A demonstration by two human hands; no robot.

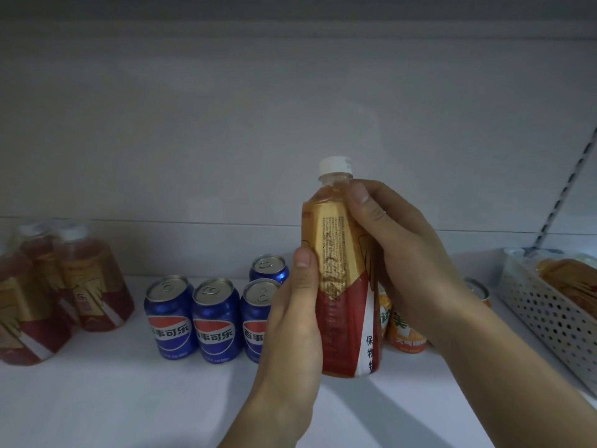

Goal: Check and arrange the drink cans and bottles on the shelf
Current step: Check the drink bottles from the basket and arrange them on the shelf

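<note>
Tea bottle (342, 270) standing upright, centre-right of frame, above the shelf (129, 399). Left hand (290, 321) gripping its lower side; right hand (407, 263) wrapping its upper body. Blue cans (216, 318) sitting lower left.

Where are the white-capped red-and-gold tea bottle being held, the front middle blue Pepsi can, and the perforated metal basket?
White-capped red-and-gold tea bottle (344, 318): head view, red lower label.
Front middle blue Pepsi can (215, 321): head view, logo on its side.
Perforated metal basket (546, 313): head view, perforated front wall.
</note>
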